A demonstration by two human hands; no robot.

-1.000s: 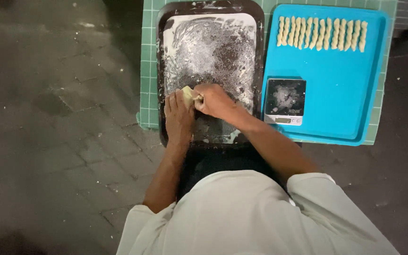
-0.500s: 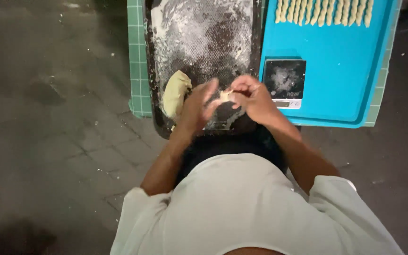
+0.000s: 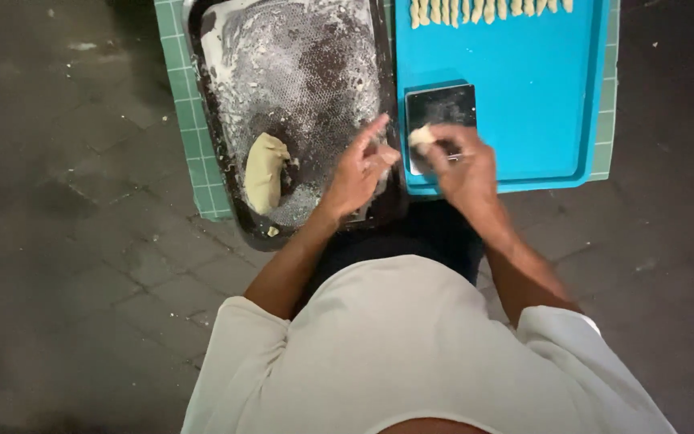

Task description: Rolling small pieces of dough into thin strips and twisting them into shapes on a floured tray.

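The top edge is cutting off the dough strips (image 3: 487, 10) and both trays. The right hand (image 3: 461, 165) is hiding part of the scale (image 3: 440, 108), its display staying unreadable.

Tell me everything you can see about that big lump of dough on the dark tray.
The lump of dough is pale yellowish-beige, smooth and soft-looking, shaped like an elongated, slightly curved oval. It lies flat near the lower left part of the dark tray, on the flour-dusted surface, its long side running roughly along the tray's left rim. Nothing holds it: the left hand is to its right, apart from it, and the right hand pinches a separate small piece of dough over the blue tray.
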